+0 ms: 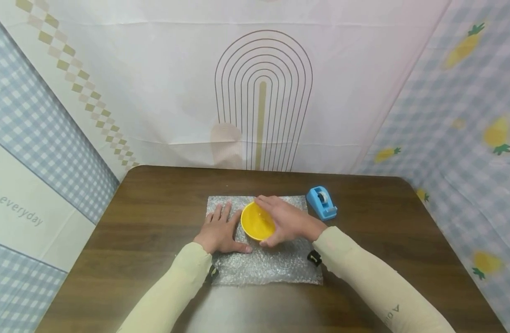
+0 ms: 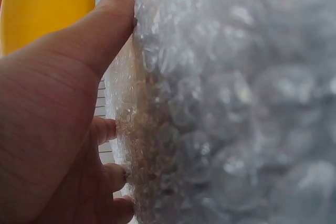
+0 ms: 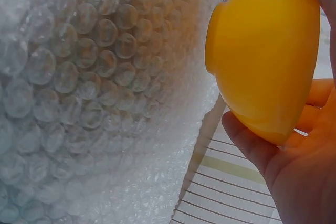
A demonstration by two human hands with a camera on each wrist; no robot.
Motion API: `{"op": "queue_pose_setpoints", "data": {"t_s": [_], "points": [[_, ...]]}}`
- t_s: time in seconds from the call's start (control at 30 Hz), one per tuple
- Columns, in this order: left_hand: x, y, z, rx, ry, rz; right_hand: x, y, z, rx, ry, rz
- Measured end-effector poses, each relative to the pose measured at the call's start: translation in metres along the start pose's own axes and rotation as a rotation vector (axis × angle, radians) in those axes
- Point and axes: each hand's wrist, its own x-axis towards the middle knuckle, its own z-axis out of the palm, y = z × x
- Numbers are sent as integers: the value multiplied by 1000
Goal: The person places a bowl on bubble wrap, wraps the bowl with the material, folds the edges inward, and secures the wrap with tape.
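Note:
A yellow bowl (image 1: 255,225) is upright over the sheet of bubble wrap (image 1: 265,268), its inside facing up in the head view. My right hand (image 1: 287,221) grips the bowl at its right side, fingers on the far rim and thumb at the near rim. In the right wrist view, the bowl's foot (image 3: 212,38) points at the bubble wrap. Left of the bowl, my left hand (image 1: 222,235) lies on the wrap with its fingers spread and straight. Its thumb (image 2: 97,30) presses along the wrap in the left wrist view.
A blue tape dispenser (image 1: 321,202) with a roll in it stands just beyond the wrap's far right corner. The dark wooden table (image 1: 155,222) reaches back to a white patterned cloth (image 1: 175,92). Checked cloth hangs at both sides.

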Motion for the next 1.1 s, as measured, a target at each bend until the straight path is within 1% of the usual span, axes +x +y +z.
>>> {"op": "queue_pose_setpoints", "data": {"t_s": [0.17,0.3,0.57,0.73,1.1], "points": [[-4,0,3,5,6,6,-1,1,7,10,-20,1],[-6,0,4,0,11,6,0,1,10,6,-15,-16],[-4,0,1,0,17,9,1,2,11,2,-24,-9],[-5,1,0,13,13,11,1,3,13,2,-33,-11],[-4,1,-2,9,15,17,2,6,17,-4,-15,-5]]}}
